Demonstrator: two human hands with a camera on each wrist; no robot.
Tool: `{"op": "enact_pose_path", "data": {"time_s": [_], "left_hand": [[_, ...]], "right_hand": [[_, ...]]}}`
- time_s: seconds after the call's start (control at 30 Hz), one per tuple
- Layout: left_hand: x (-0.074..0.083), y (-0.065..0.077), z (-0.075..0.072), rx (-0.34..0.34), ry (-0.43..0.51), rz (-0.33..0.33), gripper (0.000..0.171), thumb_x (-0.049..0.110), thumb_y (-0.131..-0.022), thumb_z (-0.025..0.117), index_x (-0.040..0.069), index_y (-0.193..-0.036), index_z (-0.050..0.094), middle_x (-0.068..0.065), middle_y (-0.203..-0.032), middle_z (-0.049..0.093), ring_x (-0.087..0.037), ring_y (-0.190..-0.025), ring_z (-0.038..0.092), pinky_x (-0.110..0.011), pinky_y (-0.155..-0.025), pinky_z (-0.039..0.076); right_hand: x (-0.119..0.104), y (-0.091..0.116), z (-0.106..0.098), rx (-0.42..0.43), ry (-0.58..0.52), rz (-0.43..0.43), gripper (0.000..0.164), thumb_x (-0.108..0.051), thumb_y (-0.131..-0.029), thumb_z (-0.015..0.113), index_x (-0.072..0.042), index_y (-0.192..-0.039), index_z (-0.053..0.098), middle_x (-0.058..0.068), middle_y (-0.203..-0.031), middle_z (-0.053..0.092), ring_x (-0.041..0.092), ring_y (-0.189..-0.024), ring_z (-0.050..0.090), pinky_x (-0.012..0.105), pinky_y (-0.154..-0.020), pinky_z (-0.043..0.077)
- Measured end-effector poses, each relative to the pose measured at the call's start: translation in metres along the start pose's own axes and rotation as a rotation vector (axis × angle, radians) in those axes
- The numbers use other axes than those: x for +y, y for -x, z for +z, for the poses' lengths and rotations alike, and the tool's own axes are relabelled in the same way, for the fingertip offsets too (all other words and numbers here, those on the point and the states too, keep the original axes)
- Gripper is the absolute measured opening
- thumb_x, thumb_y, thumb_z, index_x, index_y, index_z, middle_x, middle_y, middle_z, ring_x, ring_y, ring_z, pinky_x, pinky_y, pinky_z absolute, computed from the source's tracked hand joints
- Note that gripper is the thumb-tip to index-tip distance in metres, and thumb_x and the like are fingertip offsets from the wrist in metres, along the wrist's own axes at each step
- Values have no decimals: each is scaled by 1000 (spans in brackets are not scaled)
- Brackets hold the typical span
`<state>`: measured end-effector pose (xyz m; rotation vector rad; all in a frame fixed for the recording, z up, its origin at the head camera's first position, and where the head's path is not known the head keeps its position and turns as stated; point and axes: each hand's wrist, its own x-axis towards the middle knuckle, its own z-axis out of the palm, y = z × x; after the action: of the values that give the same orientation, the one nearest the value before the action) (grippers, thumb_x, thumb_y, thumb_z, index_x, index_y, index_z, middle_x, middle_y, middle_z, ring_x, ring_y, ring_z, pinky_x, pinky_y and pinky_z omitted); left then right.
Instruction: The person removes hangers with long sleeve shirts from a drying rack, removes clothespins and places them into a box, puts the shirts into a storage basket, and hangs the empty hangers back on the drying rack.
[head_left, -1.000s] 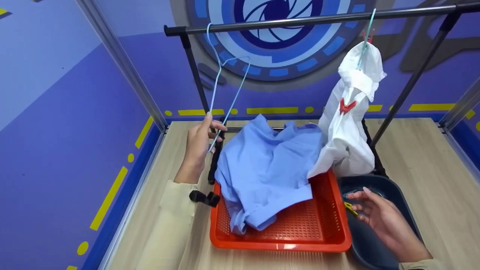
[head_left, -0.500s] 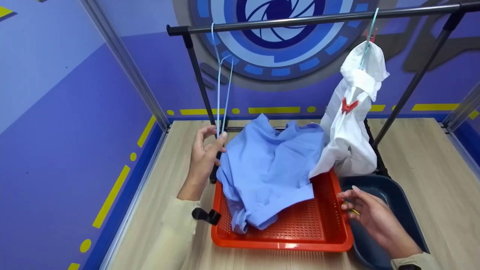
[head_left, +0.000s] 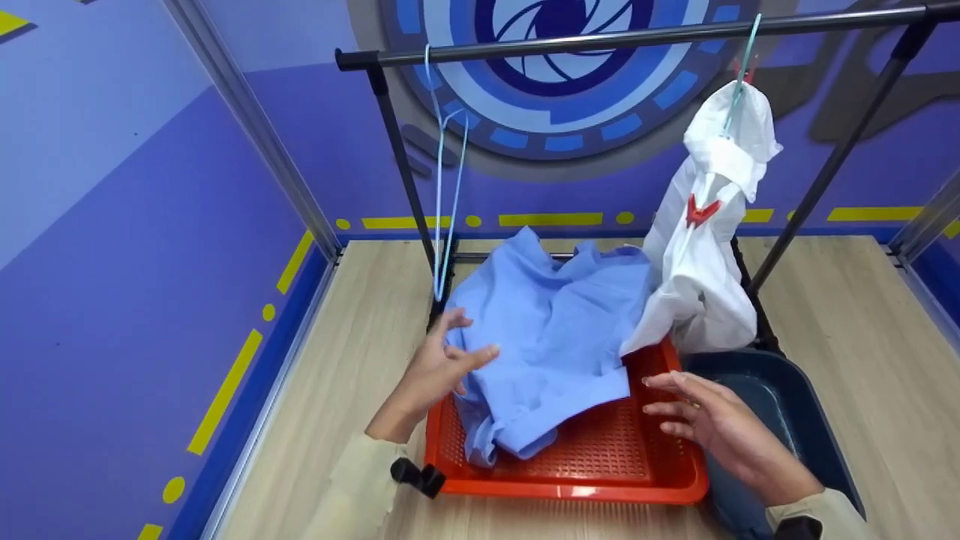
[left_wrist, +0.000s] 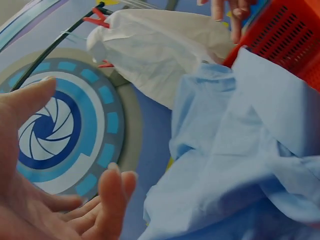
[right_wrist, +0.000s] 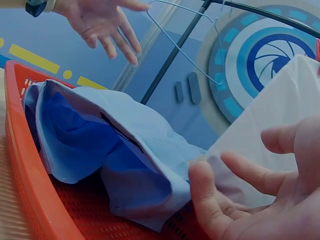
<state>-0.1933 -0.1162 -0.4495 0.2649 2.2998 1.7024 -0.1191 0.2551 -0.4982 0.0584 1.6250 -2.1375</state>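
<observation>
A light blue garment (head_left: 555,322) lies heaped in a red perforated basket (head_left: 566,491). Over its left side is my left hand (head_left: 431,367), fingers parted and holding nothing; whether it touches the cloth I cannot tell. My right hand (head_left: 720,427) hovers by the basket's right wall with loosely bent fingers and nothing in them. In the right wrist view, the garment (right_wrist: 135,145) opens towards the camera, with the left hand (right_wrist: 100,25) beyond it. A pale blue wire hanger (head_left: 441,202) hangs bare from the rack's left end.
A black rack bar (head_left: 637,36) spans the back. White clothing (head_left: 712,240) with red clips (head_left: 702,211) hangs at its right on a green hanger (head_left: 742,75), its lower end by the basket. A dark basin (head_left: 780,405) stands right of the basket.
My left hand has let go of the blue hanger and come down to the garment. The hanger now hangs straight. My right hand has moved left from the basin towards the basket.
</observation>
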Motion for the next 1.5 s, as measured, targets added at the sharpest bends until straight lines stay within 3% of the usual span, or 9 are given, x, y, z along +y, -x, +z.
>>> {"op": "enact_pose_path", "data": {"time_s": [0.17, 0.27, 0.43, 0.53, 0.67, 0.9, 1.1, 1.33, 1.5], "left_hand": [[-9, 8, 10, -178, -178, 29, 53, 38, -87, 70, 16, -130, 50, -16, -125, 55, -12, -66, 54, -30, -55, 52], [-13, 12, 15, -311, -248, 107, 35, 31, -90, 67, 15, -121, 59, -12, -119, 59, -17, -74, 59, -27, -62, 52], [-15, 19, 25, -528, -466, 221, 23, 22, -94, 62, 17, -115, 69, -5, -133, 53, -11, -89, 64, -23, -87, 49], [-14, 25, 30, -575, -655, 265, 23, 25, -94, 61, 23, -115, 71, -1, -140, 48, 3, -79, 59, -22, -90, 46], [-12, 29, 35, -567, -810, 298, 22, 27, -94, 61, 32, -114, 71, 5, -140, 48, 8, -76, 52, -23, -89, 45], [-14, 32, 38, -565, -815, 289, 22, 24, -93, 63, 33, -110, 72, 5, -139, 49, 7, -72, 51, -21, -83, 46], [-16, 35, 39, -536, -846, 311, 23, 25, -89, 67, 32, -111, 71, 8, -140, 49, 3, -72, 55, -18, -74, 45], [-19, 38, 41, -387, -1024, 360, 60, 27, -80, 79, 31, -134, 54, 7, -148, 44, -16, -125, 53, -37, -93, 50], [-27, 35, 41, -241, -1211, 470, 78, 26, -74, 83, 25, -141, 44, 1, -147, 45, -20, -121, 54, -37, -90, 52]], "right_hand": [[3, -7, 9, -25, 69, 34, 43, -39, -103, 39, -13, -136, 52, -8, -127, 56, 18, -109, 63, 33, -89, 52], [5, -12, 15, -18, 102, 56, 49, -40, -102, 42, -11, -141, 46, -5, -134, 51, 19, -110, 63, 35, -88, 53], [9, -20, 24, -5, 139, 91, 50, -42, -101, 45, -13, -141, 47, 2, -142, 43, 20, -108, 64, 36, -86, 54], [12, -24, 28, 1, 152, 100, 52, -43, -100, 47, -13, -142, 46, 12, -146, 38, 20, -105, 64, 36, -84, 54], [16, -29, 32, 7, 159, 115, 57, -44, -99, 49, -12, -146, 41, 21, -148, 34, 19, -103, 65, 36, -82, 56], [21, -38, 38, 49, 177, 130, 61, -45, -97, 51, -8, -145, 41, 18, -153, 30, 17, -97, 66, 33, -78, 55], [20, -41, 40, 98, 189, 125, 60, -45, -97, 51, -5, -142, 46, 11, -144, 44, 14, -91, 66, 28, -73, 54], [12, -39, 40, 108, 152, 71, 44, -20, -100, 47, 0, -139, 48, -2, -105, 64, 12, -85, 65, 24, -67, 51], [8, -38, 45, 148, 133, 49, 43, -3, -95, 46, 0, -138, 49, 2, -88, 63, 13, -81, 63, 22, -65, 50]]}}
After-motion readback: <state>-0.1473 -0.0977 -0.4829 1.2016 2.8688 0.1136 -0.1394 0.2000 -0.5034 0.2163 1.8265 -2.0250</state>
